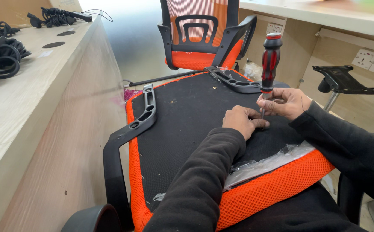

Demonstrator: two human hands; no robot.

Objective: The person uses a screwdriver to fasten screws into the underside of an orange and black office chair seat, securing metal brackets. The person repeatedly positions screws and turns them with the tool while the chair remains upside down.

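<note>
Screwdriver upright on black seat underside, my right hand pinching its shaft, my left hand curled, fingertips steadying the tip.

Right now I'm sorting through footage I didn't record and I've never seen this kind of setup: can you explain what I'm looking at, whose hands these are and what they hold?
This is a single picture from a camera worn on a person's head, looking down at their own two hands; there is no machine. Both arms are in black sleeves. The right hand grips the metal shaft of a screwdriver with a red and black handle, standing upright. The left hand rests beside its tip, fingers pressed on the surface. That surface is the black underside of an orange chair seat, turned upside down. A black armrest is on its left edge, another on the far edge. A clear plastic bag lies near the front. Behind stands an orange mesh chair back; a chair base plate is at right, and a wooden counter with black cables at left.
</note>
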